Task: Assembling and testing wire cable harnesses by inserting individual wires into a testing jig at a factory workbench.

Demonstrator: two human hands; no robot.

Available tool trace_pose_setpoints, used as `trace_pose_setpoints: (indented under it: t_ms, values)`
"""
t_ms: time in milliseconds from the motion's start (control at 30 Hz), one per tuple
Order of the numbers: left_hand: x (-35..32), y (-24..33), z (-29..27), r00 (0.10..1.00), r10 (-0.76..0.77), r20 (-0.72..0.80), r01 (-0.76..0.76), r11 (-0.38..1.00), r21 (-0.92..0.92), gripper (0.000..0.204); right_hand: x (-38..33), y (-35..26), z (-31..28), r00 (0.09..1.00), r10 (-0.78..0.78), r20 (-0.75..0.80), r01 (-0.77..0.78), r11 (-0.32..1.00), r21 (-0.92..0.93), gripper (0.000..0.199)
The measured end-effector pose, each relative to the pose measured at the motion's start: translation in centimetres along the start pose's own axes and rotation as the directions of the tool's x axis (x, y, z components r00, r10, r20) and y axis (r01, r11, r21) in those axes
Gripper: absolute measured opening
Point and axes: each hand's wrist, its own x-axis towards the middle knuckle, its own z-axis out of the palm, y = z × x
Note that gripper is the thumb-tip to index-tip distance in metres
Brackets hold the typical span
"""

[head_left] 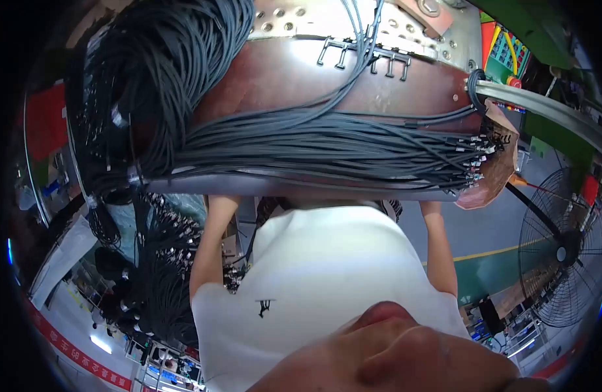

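Note:
Both my hands are hidden below the near edge of the dark brown table (249, 85); only my bare left forearm (211, 242) and right forearm (439, 245) show. Just above that edge, a long bundle of dark grey cables (301, 147) lies across the tabletop. Its metal-tipped ends gather at the right, beside a piece of brown paper or film (500, 163). Two cables run from the bundle toward the far side. Black comb-shaped plastic pieces (390, 64) lie at the edge of a perforated metal plate (405, 29).
A large heap of grey cables (177, 52) fills the left end of the table. More cables with metal ends (167, 287) hang at lower left. On the right are a curved metal rail (549, 104) and a black caged fan (562, 251).

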Motion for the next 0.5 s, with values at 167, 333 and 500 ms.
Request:
trace_pose_setpoints:
  t_ms: [167,333,500]
  values:
    - [0.6,0.0,-0.7,0.975,-0.087,0.206,0.075,0.995,0.064,0.028,0.2,1.3,1.2,0.988,-0.076,-0.132,0.077,0.997,0.001,0.036]
    - [1.2,0.8,-1.0,0.999,0.02,-0.036,-0.02,1.0,0.002,0.023,0.8,-0.4,0.5,0.974,-0.087,-0.207,0.076,0.995,-0.058,0.033]
    - [3.1,1.0,-1.2,0.981,-0.127,0.144,0.129,0.992,-0.005,0.029,0.4,0.4,0.7,0.971,-0.04,-0.234,0.052,0.998,0.045,0.035]
